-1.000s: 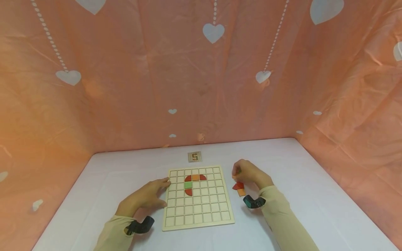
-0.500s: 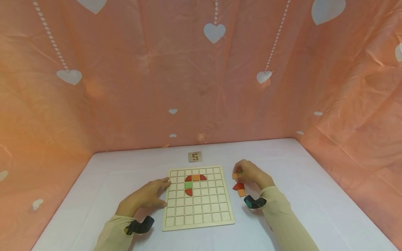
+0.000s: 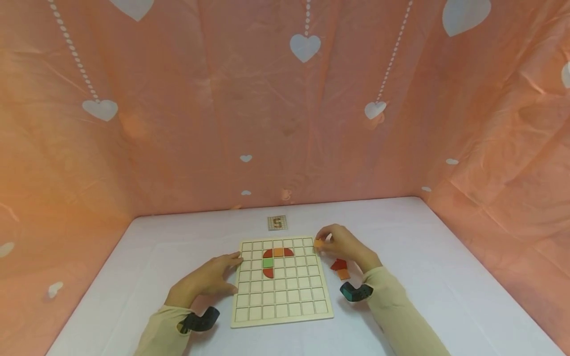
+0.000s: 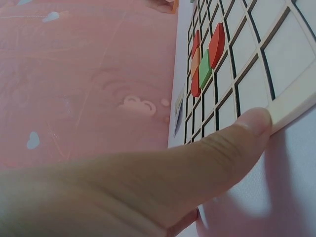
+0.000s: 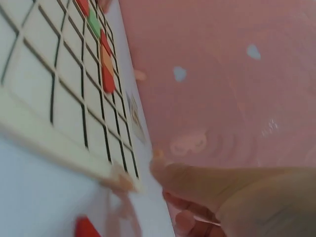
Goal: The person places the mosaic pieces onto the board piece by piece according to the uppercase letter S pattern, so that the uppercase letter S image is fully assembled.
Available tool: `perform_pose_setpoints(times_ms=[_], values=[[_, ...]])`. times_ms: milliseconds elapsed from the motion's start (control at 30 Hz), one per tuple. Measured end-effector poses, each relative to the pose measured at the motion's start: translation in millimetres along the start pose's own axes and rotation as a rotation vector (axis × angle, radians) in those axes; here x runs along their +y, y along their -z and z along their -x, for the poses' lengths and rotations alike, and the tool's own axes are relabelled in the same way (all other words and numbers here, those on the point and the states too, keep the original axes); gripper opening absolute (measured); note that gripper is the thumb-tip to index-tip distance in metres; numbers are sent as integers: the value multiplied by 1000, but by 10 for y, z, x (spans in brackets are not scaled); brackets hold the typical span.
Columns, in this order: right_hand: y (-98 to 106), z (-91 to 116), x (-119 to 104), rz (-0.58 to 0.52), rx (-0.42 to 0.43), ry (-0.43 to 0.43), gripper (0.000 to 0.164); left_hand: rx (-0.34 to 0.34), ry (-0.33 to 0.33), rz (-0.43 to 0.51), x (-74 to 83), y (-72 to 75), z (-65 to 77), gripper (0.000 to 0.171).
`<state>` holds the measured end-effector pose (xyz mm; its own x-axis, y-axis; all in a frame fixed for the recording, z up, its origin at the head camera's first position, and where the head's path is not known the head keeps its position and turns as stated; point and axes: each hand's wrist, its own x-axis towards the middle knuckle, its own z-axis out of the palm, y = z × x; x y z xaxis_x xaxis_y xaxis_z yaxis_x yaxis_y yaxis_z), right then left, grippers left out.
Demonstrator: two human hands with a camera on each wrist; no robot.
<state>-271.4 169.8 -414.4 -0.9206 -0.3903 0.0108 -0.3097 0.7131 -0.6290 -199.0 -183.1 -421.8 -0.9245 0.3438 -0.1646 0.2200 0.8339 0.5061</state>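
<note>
A wooden grid board (image 3: 287, 296) lies flat on the table. Along its left edge, my left hand (image 3: 206, 278) touches the rim with relaxed, spread fingers; in the left wrist view the thumb (image 4: 254, 121) presses a corner. Close to the board's upper right corner, my right hand (image 3: 345, 245) pinches an orange square tile (image 3: 318, 243). Set in the grid are a green square tile (image 3: 267, 263), another orange square tile (image 3: 278, 252) and red rounded tiles, one of them a lower red tile (image 3: 268, 273).
Right of the board lie loose red tiles (image 3: 339, 264) and a loose orange tile (image 3: 343, 274) on the white tabletop (image 3: 378, 217). Behind the board is a small pattern card (image 3: 277, 222) with an S-like or 5-like figure. A pink cloth with hearts hangs around the table.
My right hand has lifted the orange square tile from beside the loose pieces and moved left to the board's upper right corner. The left hand has stayed in place.
</note>
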Motion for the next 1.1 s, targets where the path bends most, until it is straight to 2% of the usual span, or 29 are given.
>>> perform_pose_setpoints(times_ms=[267,700,933,1100], values=[[-196,-10,-168,-20,-32,30,15,-9,13,9,21,9,8,76],[-319,-41,-305,8,-27,203,15,-6,19,-7,32,20,-26,76],[-431,-7,-419,-6,-35,199,9,-8,29,7,23,4,-6,76],[-511,13,-488,45,-23,224,7,-3,22,3,21,3,9,75]])
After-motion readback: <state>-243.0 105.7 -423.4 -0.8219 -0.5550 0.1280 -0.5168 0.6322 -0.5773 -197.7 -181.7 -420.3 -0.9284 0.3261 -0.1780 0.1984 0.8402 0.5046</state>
